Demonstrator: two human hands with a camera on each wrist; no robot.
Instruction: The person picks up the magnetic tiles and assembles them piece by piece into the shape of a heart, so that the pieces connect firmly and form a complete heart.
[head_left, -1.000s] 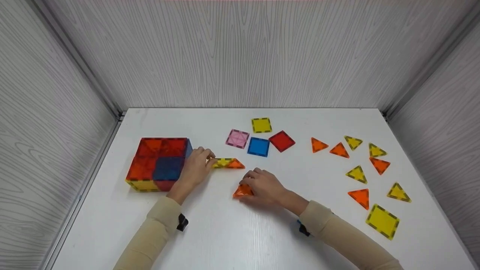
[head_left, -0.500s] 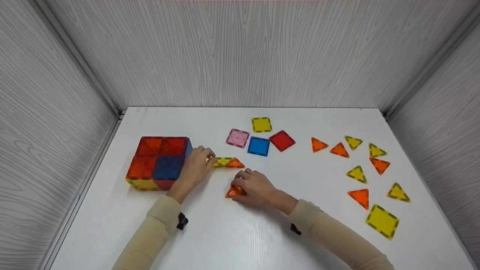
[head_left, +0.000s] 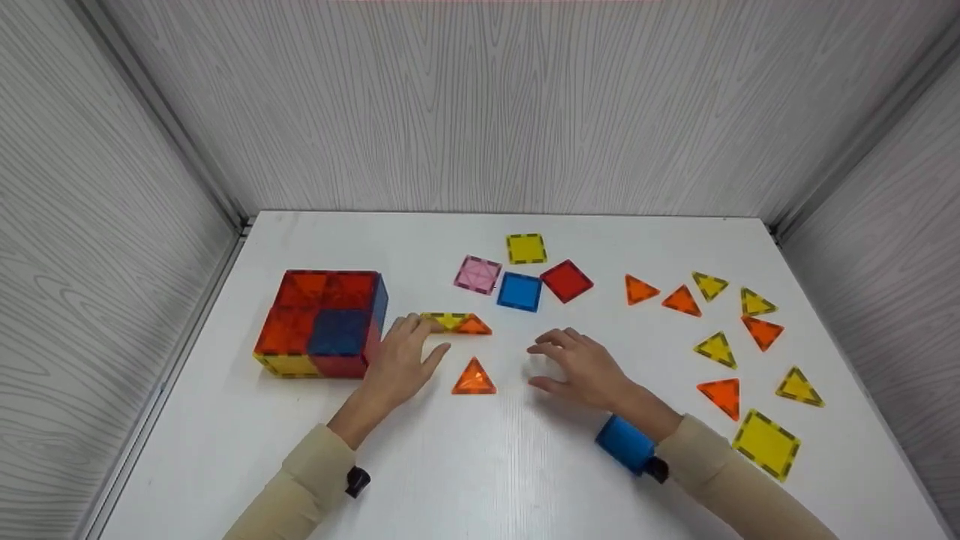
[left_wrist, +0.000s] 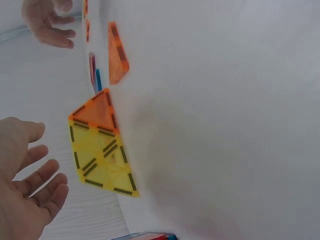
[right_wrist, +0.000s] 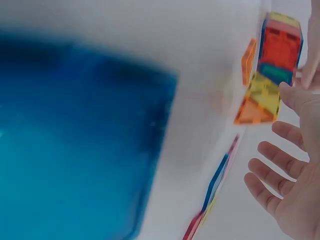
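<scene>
Two bare hands are noted over the white table [head_left: 525, 495], one on each side of a lone orange triangle [head_left: 474, 379], which is taken as the reference point.

Left hand [head_left: 401, 364]: left of the triangle. Grip slack and unloaded, fingers extended, thumb held away. In the head view its fingertips overlap the left end of a yellow-and-orange strip [head_left: 459, 324], sited just behind the triangle. In the left wrist view hand and strip appear apart; contact cannot be confirmed.

Right hand [head_left: 585, 369]: right of the triangle and clear of it. Grip spread, fingers separated, nothing pinched.

A blue piece [head_left: 625, 442] sits right and forward of the triangle, below the right wrist, beside a black device [head_left: 657, 469]; whether these touch cannot be told.

Left of the triangle, beyond the left hand: a red-and-blue box [head_left: 322, 319]. Behind the triangle, past the strip: a pink tile [head_left: 478, 274], a blue tile [head_left: 519, 292], a red tile [head_left: 567, 281] and a yellow tile [head_left: 526, 248]. Well to its right: eight small triangles [head_left: 716, 349], four orange, four yellow, and a yellow square [head_left: 766, 445].

Markings observed: dark dashes along the edges of the strip.
</scene>
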